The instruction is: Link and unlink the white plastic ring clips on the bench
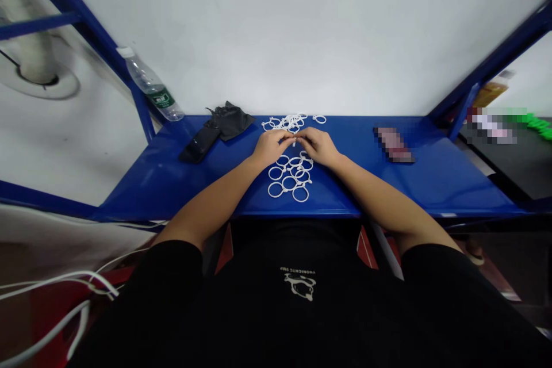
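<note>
My left hand (271, 146) and my right hand (318, 145) meet over the middle of the blue table, fingertips pinched together. Between them is a white ring (294, 143), mostly hidden by the fingers. Just beyond my hands lies a heap of white rings (290, 122), each with a small knob or clasp on its edge. Closer to me, several more white rings (284, 189) lie flat in a loose, partly overlapping cluster, below and between my wrists.
The blue table (150, 187) backs onto a white wall. To the left stand a plastic bottle (157, 92), a black crumpled bag (233, 121) and a black phone (200, 142). A blurred-out phone-shaped object (393, 145) lies right. Blue frame posts (463, 106) border the sides.
</note>
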A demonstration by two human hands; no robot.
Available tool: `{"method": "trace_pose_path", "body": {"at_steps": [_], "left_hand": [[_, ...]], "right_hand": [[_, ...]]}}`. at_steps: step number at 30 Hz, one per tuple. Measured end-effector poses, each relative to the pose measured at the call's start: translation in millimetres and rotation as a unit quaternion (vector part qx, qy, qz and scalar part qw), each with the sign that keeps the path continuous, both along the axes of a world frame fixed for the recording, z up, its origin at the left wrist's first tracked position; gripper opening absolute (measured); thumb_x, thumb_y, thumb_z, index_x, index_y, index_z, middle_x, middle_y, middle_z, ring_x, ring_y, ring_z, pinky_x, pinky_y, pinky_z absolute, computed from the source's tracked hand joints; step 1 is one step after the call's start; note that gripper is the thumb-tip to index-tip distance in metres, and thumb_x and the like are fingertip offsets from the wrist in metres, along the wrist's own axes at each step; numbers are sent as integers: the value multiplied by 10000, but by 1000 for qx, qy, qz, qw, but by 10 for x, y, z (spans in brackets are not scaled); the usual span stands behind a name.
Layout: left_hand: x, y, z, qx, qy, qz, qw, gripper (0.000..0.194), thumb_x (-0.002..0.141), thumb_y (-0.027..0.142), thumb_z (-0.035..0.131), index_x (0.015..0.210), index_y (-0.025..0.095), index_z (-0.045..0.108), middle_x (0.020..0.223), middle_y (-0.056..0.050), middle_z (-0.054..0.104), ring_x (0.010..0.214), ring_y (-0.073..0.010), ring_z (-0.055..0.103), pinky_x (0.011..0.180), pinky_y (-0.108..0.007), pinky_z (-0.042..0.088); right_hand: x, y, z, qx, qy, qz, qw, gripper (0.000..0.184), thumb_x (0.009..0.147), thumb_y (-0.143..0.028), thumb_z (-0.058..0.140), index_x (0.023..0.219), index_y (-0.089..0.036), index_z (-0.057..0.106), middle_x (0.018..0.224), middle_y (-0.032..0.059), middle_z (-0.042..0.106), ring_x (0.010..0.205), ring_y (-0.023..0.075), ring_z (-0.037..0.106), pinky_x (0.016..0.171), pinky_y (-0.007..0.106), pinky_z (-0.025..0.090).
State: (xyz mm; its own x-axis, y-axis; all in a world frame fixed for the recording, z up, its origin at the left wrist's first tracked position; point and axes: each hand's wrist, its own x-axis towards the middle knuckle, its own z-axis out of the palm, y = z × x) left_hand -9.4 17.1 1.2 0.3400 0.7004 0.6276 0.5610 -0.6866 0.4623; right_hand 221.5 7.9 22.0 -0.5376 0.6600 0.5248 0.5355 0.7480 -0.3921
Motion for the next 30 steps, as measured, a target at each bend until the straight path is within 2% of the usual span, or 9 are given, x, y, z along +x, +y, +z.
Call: {"method": "trace_pose_path", "body": {"at_steps": [5, 10, 14, 16, 18, 21, 24, 26, 30], "left_hand": [[-2, -9, -7, -2, 10, 0, 1000, 179, 1071, 368, 738, 988, 233, 821, 965, -47, 847, 929, -228, 784, 914, -385, 616], [8, -9, -2, 16, 21, -7, 1000, 196, 1080, 359, 719, 955, 230, 798, 920, -43, 829, 902, -227, 772, 894, -390, 606], [40, -9, 5, 18, 14, -17, 1000, 191, 1088, 347, 706, 961, 228, 782, 917, -40, 814, 893, -216, 760, 894, -383, 608], [60, -16, 9, 22, 10, -24, 999, 166, 1086, 330, 710, 983, 222, 781, 932, -42, 810, 902, -212, 755, 906, -384, 607], [73, -24, 14, 28, 12, -35, 999, 137, 1083, 304, 716, 997, 218, 781, 954, -46, 810, 924, -212, 755, 932, -395, 606], [74, -31, 24, 34, 24, -66, 997, 108, 1082, 258, 712, 1010, 220, 782, 1030, -58, 813, 1006, -218, 763, 990, -417, 607], [72, -44, 32, 25, 39, -101, 994, 101, 1079, 220, 698, 1036, 232, 789, 1126, -68, 808, 1104, -222, 763, 1035, -424, 612], [77, -62, 34, 19, 49, -121, 991, 109, 1077, 210, 689, 1061, 235, 794, 1168, -75, 802, 1130, -222, 764, 1034, -421, 621], [87, -100, 30, 6, 63, -146, 987, 133, 1092, 241, 663, 1108, 234, 795, 1188, -83, 795, 1109, -216, 770, 999, -413, 638]], "right_hand": [[-22, 10, -8, -42, 10, -16, 999, 344, 1121, -393, 454, 1178, -229, 751, 1122, 117, 813, 1019, 274, 738, 933, 403, 585], [-41, -12, -3, -54, 22, -15, 998, 336, 1110, -400, 458, 1140, -227, 745, 1085, 118, 808, 977, 271, 738, 920, 400, 581], [-24, 43, -15, -64, 30, -25, 997, 380, 1121, -469, 454, 1163, -229, 746, 1071, 101, 811, 960, 263, 733, 925, 397, 585], [34, 131, -24, -54, 40, -66, 996, 435, 1140, -491, 410, 1224, -219, 739, 1127, 109, 811, 1022, 268, 738, 962, 402, 587], [136, 252, -36, -35, 38, -139, 989, 467, 1151, -449, 368, 1325, -198, 721, 1255, 142, 794, 1153, 289, 730, 1039, 426, 580], [323, 438, -60, -47, -33, -221, 974, 505, 1086, -340, 481, 1528, -152, 638, 1548, 199, 674, 1397, 338, 651, 1185, 485, 534], [433, 563, -81, -118, -129, -283, 943, 620, 1036, -338, 585, 1623, -139, 573, 1719, 214, 525, 1506, 389, 585, 1236, 541, 504], [436, 596, -88, -142, -179, -283, 932, 605, 1052, -362, 578, 1622, -159, 588, 1728, 197, 527, 1506, 396, 591, 1251, 557, 491], [388, 575, -93, -130, -207, -258, 935, 470, 1087, -354, 506, 1484, -216, 715, 1613, 154, 651, 1394, 379, 670, 1199, 556, 536]]}}
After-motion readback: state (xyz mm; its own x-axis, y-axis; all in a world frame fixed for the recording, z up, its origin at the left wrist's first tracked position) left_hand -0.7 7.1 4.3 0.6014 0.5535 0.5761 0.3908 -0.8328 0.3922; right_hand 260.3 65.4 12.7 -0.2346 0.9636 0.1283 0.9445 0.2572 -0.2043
